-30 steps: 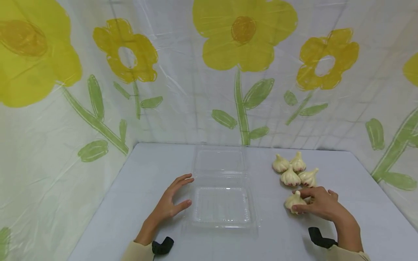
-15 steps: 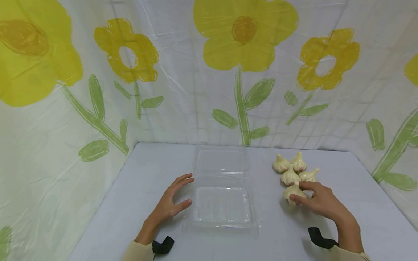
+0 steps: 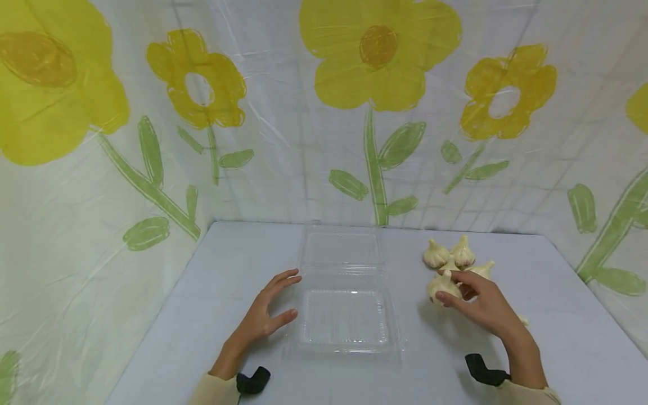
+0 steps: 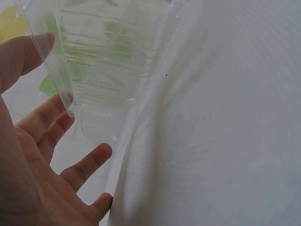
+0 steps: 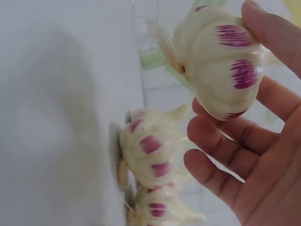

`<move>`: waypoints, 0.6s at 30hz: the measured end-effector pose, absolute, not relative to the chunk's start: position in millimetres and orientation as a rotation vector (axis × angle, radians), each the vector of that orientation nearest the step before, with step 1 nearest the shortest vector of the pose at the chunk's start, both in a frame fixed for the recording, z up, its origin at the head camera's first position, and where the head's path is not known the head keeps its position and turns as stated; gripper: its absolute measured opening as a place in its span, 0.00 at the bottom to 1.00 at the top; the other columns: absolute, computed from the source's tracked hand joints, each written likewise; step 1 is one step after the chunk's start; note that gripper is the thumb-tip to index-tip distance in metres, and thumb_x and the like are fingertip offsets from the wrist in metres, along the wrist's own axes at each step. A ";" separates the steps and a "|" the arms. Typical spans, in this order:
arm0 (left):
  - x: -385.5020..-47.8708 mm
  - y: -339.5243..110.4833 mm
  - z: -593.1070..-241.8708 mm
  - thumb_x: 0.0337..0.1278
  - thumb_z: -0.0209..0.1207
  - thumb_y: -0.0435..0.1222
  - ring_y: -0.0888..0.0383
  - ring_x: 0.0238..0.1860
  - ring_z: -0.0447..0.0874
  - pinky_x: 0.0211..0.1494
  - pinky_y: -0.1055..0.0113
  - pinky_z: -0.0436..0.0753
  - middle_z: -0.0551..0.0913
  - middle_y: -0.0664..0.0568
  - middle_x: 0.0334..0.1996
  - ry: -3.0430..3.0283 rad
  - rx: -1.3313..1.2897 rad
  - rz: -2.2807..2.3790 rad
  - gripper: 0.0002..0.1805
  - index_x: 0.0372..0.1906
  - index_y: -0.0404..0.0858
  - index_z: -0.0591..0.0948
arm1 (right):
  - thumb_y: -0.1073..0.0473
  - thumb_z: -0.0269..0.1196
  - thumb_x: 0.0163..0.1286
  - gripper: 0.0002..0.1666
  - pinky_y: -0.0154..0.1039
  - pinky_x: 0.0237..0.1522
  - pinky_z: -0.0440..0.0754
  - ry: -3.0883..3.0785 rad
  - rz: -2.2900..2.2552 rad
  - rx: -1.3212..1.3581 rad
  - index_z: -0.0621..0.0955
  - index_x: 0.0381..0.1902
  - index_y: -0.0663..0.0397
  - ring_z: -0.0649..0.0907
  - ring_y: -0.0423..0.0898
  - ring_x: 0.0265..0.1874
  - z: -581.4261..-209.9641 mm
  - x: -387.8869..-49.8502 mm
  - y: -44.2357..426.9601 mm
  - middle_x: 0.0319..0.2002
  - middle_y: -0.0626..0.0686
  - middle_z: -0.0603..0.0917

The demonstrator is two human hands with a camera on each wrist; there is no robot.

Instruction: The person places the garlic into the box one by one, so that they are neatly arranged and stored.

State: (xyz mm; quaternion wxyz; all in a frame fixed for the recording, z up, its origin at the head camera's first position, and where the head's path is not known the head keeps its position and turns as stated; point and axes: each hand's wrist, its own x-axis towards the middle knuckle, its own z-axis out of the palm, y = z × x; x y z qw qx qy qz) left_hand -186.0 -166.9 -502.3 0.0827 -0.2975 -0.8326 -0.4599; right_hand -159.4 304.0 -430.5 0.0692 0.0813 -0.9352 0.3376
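Note:
A garlic bulb [image 3: 443,289] is pinched between the thumb and fingers of the right hand [image 3: 481,301], held above the table. In the right wrist view the held bulb [image 5: 223,63] shows purple streaks and a tuft of roots, and the right hand [image 5: 254,136] grips its side. The left hand [image 3: 263,315] lies at the left side of a clear plastic box [image 3: 344,320], fingers spread and relaxed. In the left wrist view the box [image 4: 108,56] has its rim between the thumb and fingers of the left hand [image 4: 42,155]; whether they touch it I cannot tell.
Several garlic bulbs [image 3: 435,254] are clustered at the back right of the white table [image 3: 228,253]. Part of another bulb [image 3: 523,321] shows behind the right wrist. The box's lid [image 3: 342,249] lies folded back. A flowered curtain [image 3: 283,169] hangs behind the table.
The right hand has lifted the garlic bulb from the table and moved it a little left and away from the body. The left hand and the box stay in place.

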 end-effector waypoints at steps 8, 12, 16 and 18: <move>-186.6 -168.1 -502.9 0.57 0.67 0.35 0.51 0.77 0.63 0.70 0.30 0.65 0.68 0.42 0.75 -2.494 -0.895 -1.382 0.35 0.72 0.39 0.73 | 0.50 0.71 0.67 0.20 0.33 0.31 0.75 -2.798 1.031 0.285 0.81 0.50 0.54 0.76 0.35 0.30 -433.7 -161.4 292.6 0.31 0.48 0.78; -187.2 -167.8 -504.2 0.57 0.67 0.35 0.50 0.77 0.63 0.69 0.30 0.65 0.68 0.40 0.75 -2.489 -0.897 -1.383 0.35 0.72 0.43 0.73 | 0.52 0.71 0.67 0.18 0.34 0.32 0.76 -2.760 1.024 0.321 0.81 0.49 0.55 0.76 0.35 0.30 -432.8 -161.7 288.2 0.30 0.47 0.77; -187.6 -166.5 -505.1 0.56 0.67 0.34 0.48 0.77 0.64 0.69 0.29 0.66 0.68 0.41 0.75 -2.474 -0.897 -1.388 0.36 0.72 0.46 0.73 | 0.55 0.72 0.65 0.14 0.34 0.30 0.74 -2.686 1.046 0.381 0.81 0.44 0.53 0.75 0.35 0.28 -434.3 -162.4 281.9 0.27 0.46 0.75; -187.7 -165.7 -505.2 0.56 0.67 0.34 0.46 0.77 0.64 0.69 0.29 0.65 0.68 0.41 0.75 -2.469 -0.898 -1.395 0.36 0.72 0.46 0.73 | 0.56 0.72 0.65 0.14 0.34 0.30 0.74 -2.656 1.073 0.406 0.83 0.46 0.52 0.74 0.36 0.27 -434.6 -162.7 278.0 0.27 0.45 0.76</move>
